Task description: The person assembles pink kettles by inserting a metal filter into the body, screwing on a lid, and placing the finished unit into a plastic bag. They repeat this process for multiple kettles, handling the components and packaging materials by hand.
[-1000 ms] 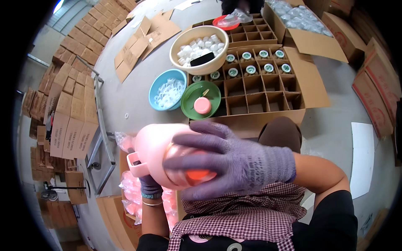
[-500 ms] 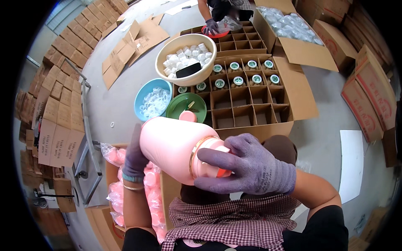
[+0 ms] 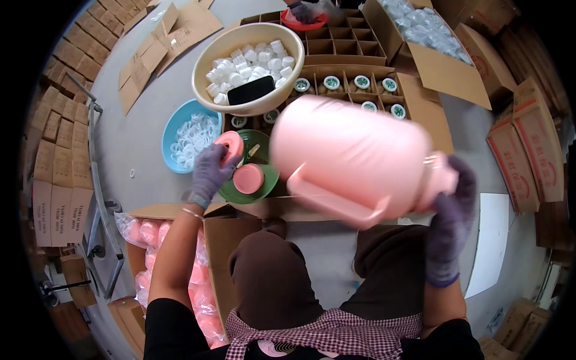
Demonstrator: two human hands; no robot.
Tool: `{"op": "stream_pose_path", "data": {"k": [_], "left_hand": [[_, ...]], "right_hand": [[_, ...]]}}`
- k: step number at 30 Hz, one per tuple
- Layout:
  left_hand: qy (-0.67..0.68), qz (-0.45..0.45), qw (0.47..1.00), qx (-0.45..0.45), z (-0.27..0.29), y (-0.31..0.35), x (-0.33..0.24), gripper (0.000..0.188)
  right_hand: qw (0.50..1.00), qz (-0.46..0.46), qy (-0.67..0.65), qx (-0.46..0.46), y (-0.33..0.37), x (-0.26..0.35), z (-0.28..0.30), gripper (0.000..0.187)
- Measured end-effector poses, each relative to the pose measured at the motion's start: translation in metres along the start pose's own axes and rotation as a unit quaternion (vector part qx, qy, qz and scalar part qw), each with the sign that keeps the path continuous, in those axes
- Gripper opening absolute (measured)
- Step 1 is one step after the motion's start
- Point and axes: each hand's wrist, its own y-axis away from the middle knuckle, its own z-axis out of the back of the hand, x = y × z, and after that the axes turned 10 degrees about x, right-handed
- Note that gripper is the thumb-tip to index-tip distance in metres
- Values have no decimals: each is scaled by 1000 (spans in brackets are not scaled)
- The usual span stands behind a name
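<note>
A large pink vacuum jug [image 3: 354, 159] with a side handle lies tilted nearly on its side in the air, smeared by motion. My right hand [image 3: 451, 225], in a purple-grey glove, is closed round its neck at the right end. At the left, my gloved left hand [image 3: 210, 173] grips a round pink lid [image 3: 231, 144] with a hole or recess in it. That lid is over the edge of a green tray [image 3: 270, 183]. On the tray sit a second round pink lid [image 3: 248, 179] and a small gold-coloured piece [image 3: 254, 150].
A cream basin [image 3: 201, 78] holds white caps and a black phone [image 3: 251, 90]. Beside it, a blue basin [image 3: 168, 141] contains translucent rings. Divided cartons with capped jars [image 3: 331, 83] stand beyond. Bagged pink parts [image 3: 150, 231] fill a box at left. A co-worker's gloved hand [image 3: 302, 11] is at the top.
The jug has swung up and to the right. My left hand has let go of its body and taken hold of a pink lid. My right hand now grips the neck.
</note>
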Motion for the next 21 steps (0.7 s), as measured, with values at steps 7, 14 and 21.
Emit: {"op": "stream_pose_path", "data": {"k": [7,14,21], "left_hand": [[-50,-85,985,-139,-37,-87,-82,45],[-35,-34,987,150,-168,-251,-96,55],[-153,-40,986,54,-167,-254,-61,66]], "right_hand": [[971,-4,-162,-174,-6,-34,48,45],[985,-2,75,-156,1,-36,45,45],[970,-14,-58,-235,4,-37,59,53]]}}
